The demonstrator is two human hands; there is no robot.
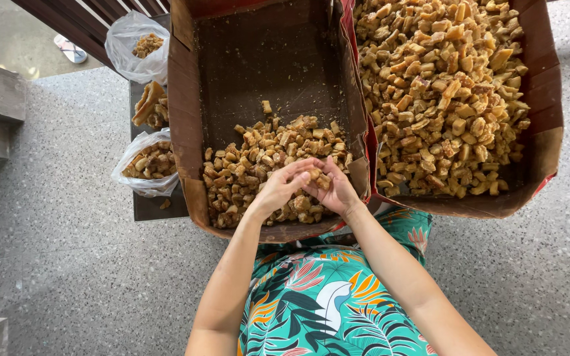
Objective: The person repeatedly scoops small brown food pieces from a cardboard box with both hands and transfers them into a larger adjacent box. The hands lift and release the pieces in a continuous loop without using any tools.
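Speckled floor, 2 boxes; left hand point(277, 190) and right hand point(334, 191) pinch 1 chunk point(314, 175) together, probably mid-sorting; pile point(252, 165) just beyond fingertips.

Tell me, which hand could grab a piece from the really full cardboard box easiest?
Probably the right hand: it sits nearer the heaped brown cardboard box of golden-brown chunks. The left hand is farther, over the half-empty brown cardboard box. Both pinch one small piece.

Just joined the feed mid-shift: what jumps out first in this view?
Two big brown cardboard boxes of golden-brown chunky pieces fill the top: the right box heaped full, the left box holding only a low layer at its near end. Over that layer the left hand and right hand meet, pinching one small chunk.
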